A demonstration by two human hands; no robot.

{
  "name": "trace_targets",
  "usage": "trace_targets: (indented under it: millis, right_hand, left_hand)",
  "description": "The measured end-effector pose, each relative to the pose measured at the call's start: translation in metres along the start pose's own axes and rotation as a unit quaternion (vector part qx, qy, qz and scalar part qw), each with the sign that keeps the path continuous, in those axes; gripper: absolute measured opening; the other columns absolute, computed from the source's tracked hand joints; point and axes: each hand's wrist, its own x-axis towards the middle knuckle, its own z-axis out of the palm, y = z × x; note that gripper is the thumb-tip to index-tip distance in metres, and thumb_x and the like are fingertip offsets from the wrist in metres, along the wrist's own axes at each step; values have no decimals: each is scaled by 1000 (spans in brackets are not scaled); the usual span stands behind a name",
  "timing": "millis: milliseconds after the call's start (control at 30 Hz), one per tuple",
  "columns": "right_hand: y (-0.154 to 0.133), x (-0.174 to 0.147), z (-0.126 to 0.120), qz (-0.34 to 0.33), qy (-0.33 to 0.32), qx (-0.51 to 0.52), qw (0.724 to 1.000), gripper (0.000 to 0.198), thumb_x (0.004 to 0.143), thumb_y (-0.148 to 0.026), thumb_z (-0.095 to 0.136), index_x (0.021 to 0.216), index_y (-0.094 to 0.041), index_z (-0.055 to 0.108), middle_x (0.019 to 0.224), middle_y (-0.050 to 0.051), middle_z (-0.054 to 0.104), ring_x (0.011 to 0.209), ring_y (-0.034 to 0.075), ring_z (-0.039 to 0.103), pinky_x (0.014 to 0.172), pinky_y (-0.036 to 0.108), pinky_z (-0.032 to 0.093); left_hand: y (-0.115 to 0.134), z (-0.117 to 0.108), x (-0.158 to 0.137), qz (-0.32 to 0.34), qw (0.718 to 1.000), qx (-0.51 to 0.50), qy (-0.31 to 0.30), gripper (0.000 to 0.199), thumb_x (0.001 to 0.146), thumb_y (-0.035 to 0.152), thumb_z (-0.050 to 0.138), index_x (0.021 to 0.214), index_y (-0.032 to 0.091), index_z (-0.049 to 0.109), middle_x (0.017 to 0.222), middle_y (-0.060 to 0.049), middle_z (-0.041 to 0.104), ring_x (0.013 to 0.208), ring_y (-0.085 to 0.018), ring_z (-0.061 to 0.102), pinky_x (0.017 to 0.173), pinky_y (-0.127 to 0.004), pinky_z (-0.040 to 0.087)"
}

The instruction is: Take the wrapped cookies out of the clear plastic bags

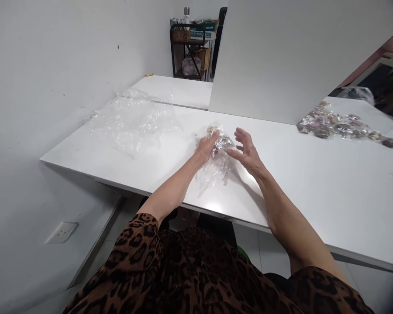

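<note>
My left hand (207, 147) is closed on a clear plastic bag (224, 142), its thumb lying across the top. Something brownish and dark shows through the film, but its kind is not clear. Loose film from the bag trails down onto the white table (144, 170). To the right of the bag, my right hand (246, 151) has its fingers spread and curved, with nothing in the grasp. The right thumb points at the bag's edge; whether it touches cannot be made out.
Crumpled clear plastic (134, 120) covers the table's left part. Several wrapped items (337, 124) lie at the right by a white upright panel (275, 56). A black shelf rack (188, 43) with boxes stands behind. A wall (68, 52) borders the left side.
</note>
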Motion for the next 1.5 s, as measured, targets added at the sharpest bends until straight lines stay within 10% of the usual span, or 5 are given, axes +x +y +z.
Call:
trace_targets:
  millis: [300,533,767,1033,1500]
  right_hand:
    - [8,5,-3,39,-19,46,998,94,61,-63,96,142,-33,59,154,8,56,140,35,56,120,55,48]
    - [12,19,-10,92,102,232,963,48,67,-55,87,101,-25,71,94,2,72,82,19,65,69,32,56]
    - [12,20,-7,167,96,273,943,42,62,-48,88,84,-23,62,73,-1,63,66,16,57,61,31,53]
    - [0,3,4,-72,217,24,973,40,81,-60,81,92,-27,63,86,0,62,81,16,61,79,33,55]
    - [7,25,-30,79,284,295,909,34,66,-25,92,75,-22,60,76,-3,65,71,12,66,62,24,60]
  left_hand:
    - [10,-3,-14,-38,966,29,-253,53,71,51,96,103,15,74,90,-8,75,85,-18,69,77,-31,47]
    - [19,0,-17,-51,990,45,-121,50,66,-1,70,113,14,69,81,1,71,62,-8,57,60,-25,36]
    - [16,-4,-11,-32,997,31,-61,17,79,25,75,92,16,73,76,-2,63,55,-8,47,56,-26,39]
    - [6,3,-16,27,998,61,14,122,60,53,101,162,28,39,133,-17,64,93,-26,69,72,-33,50]
    - [21,3,-26,-30,985,107,-134,26,63,-1,63,68,20,49,59,5,43,55,-10,43,58,-27,34]
